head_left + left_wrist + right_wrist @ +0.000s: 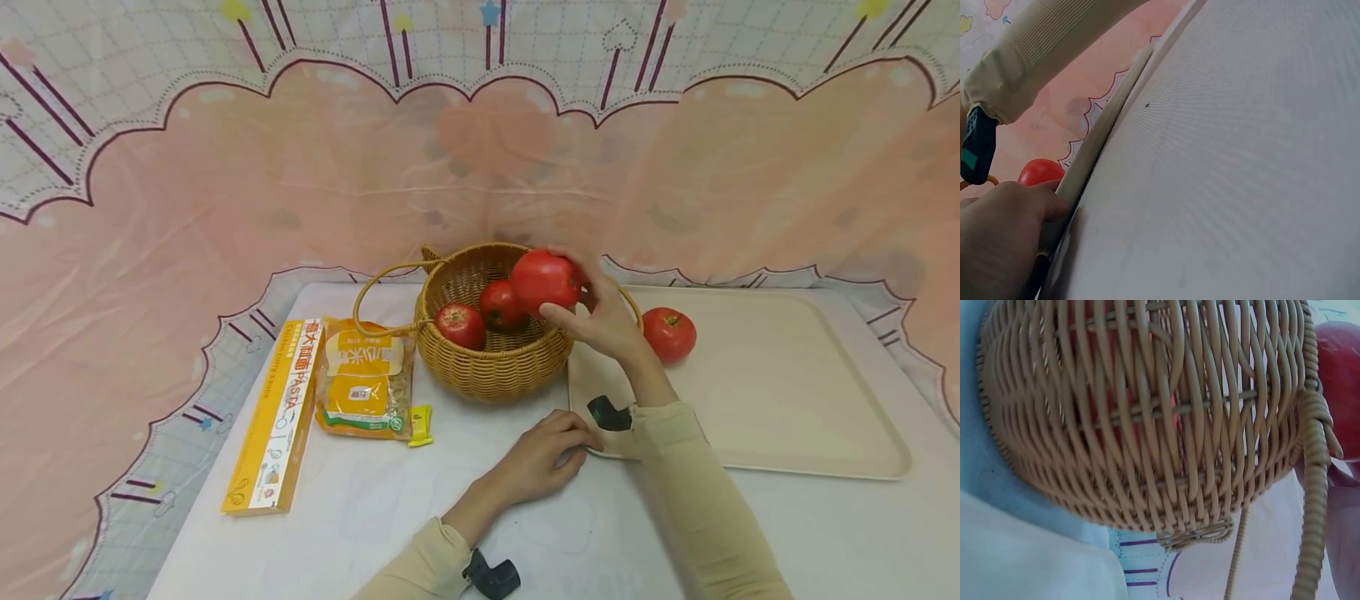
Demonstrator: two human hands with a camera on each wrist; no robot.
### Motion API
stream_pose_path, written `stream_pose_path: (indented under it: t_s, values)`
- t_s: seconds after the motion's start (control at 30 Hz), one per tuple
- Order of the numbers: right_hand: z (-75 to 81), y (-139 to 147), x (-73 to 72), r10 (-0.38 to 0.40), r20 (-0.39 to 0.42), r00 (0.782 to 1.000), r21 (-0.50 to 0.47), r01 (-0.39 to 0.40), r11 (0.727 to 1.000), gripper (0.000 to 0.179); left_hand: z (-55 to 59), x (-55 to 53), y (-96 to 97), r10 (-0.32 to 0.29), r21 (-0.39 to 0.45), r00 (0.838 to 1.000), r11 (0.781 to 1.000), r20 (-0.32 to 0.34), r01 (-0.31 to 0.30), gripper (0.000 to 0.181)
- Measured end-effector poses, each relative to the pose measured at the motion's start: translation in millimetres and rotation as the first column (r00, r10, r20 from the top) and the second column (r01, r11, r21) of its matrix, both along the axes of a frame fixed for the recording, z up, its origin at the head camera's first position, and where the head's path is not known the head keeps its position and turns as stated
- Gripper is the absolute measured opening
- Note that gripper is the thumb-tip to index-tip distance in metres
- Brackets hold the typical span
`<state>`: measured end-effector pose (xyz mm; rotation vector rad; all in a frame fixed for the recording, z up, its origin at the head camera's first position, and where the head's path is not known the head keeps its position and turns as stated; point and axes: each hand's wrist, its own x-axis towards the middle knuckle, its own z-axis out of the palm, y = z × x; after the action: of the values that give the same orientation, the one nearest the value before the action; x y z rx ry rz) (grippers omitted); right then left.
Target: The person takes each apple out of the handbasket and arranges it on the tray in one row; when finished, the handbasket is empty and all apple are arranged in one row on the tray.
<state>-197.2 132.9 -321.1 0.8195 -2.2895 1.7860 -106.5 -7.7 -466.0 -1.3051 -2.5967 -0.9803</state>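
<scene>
My right hand (600, 312) grips a large glossy red apple (545, 282) over the right side of a round wicker basket (487, 367). Fingers wrap its far side, with the thumb below. Inside the basket lie two smaller red apples, one at the left (460, 326) and a darker one (502, 305) behind it. At the near left corner of a beige tray (780, 375), my left hand (540, 458) holds the rim, its fingers bent over the edge in the left wrist view. Another red fruit (670, 335) sits on the tray's far left part. The basket's weave (1147, 425) fills the right wrist view.
Left of the basket lie a long pasta box (273, 417), an orange food bag (365, 379) and a small yellow packet (421, 426). The basket's handle (367, 292) sticks out leftward. A patterned cloth (480, 167) hangs behind the white table (420, 492).
</scene>
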Motion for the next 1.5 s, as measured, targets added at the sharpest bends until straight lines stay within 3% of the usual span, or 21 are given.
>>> stream_pose_path:
  t_s: [0.23, 0.47, 0.7, 0.93, 1.27, 1.5]
  values:
    - [-8.7, 13, 0.0, -0.039, 0.013, 0.999, -0.043, 0.039, 0.998, 0.065, -0.6, -0.4, 0.2, 0.007, -0.001, 1.000, 1.000, -0.022, -0.007, 0.021]
    - [-33.0, 29, -9.3, -0.051, -0.022, 0.998, -0.129, 0.048, 0.990, 0.068, -0.9, -0.7, 0.5, 0.007, -0.004, 1.000, 1.000, -0.027, -0.007, 0.022]
    - [-38.5, 38, -0.8, -0.085, -0.037, 0.996, -0.174, 0.078, 0.982, 0.069, 0.2, -1.3, 1.8, 0.003, 0.010, 1.000, 1.000, -0.018, -0.003, 0.022]
    - [-49.4, 46, 4.4, -0.099, -0.071, 0.993, -0.280, 0.076, 0.957, 0.066, 1.7, -0.3, 1.3, 0.001, 0.020, 0.999, 1.000, 0.039, -0.002, 0.023]
    - [-54.9, 56, 6.8, -0.112, -0.081, 0.990, -0.379, 0.073, 0.922, 0.065, -0.5, -1.3, -0.8, 0.005, 0.025, 1.000, 1.000, 0.007, -0.005, 0.023]
    - [-55.3, 69, 6.8, -0.172, -0.088, 0.981, -0.356, 0.130, 0.926, 0.064, -1.5, -1.1, 0.5, 0.007, 0.027, 1.000, 1.000, -0.001, -0.007, 0.023]
